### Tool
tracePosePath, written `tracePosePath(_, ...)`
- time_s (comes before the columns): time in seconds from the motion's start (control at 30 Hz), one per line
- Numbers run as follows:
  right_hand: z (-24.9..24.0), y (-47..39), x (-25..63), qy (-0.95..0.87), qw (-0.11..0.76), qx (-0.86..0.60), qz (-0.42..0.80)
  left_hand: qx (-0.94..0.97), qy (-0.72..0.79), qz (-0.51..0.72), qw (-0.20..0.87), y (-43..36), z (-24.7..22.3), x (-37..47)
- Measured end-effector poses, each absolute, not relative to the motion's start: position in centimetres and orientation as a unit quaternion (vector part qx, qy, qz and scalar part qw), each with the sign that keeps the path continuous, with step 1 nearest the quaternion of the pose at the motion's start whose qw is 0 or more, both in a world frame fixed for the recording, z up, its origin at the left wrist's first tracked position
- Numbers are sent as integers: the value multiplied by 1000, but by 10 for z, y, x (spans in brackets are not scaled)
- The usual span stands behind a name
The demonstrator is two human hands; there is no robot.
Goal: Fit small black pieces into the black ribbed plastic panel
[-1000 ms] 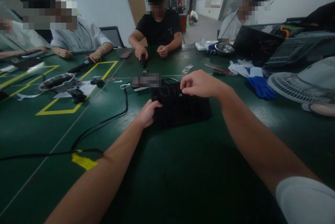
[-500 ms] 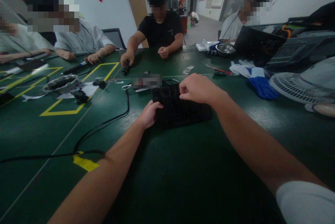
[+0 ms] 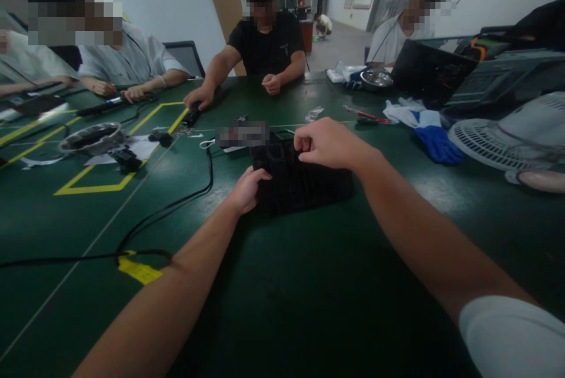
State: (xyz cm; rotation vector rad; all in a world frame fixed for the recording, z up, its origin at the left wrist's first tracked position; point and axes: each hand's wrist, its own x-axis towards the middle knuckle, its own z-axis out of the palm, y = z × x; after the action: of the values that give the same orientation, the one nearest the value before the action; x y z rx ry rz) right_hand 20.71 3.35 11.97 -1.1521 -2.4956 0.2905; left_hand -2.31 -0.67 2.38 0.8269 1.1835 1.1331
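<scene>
**Two hands at a black pouch (image 3: pixel 304 183), left of the fan (image 3: pixel 489 136)**

The pouch lies on the green table (image 3: pixel 335 272), well to the fan's left. The left hand (image 3: pixel 248 191) clasps the edge farthest from the fan, thumb on top, its other fingers largely hidden. The right hand (image 3: pixel 326 141), on the fan's side of the left one and apart from it, is curled over the pouch; whether it pinches anything cannot be told. To work neatly, the left thumb should probably pin the edge firmly while the right hand moves lightly, lest the pouch slide toward the fan. It looks flat, roughly rectangular, with faint ridges like pockets or folds; darkness hides finer detail.
</scene>
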Motion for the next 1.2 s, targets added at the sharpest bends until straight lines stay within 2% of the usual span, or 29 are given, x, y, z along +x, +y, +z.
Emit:
tracePosePath(0.23, 115, 36, 203, -881, 193, -419, 104, 358, 507, 499, 605, -6, 23, -23)
tracePosePath(0.67, 117, 41, 211, -880, 177, -397, 194, 360, 516, 492, 602, -8, 26, -22)
tracePosePath(1.2, 108, 44, 206, -893, 190, -388, 124, 364, 510, 489, 607, -7, 23, -23)
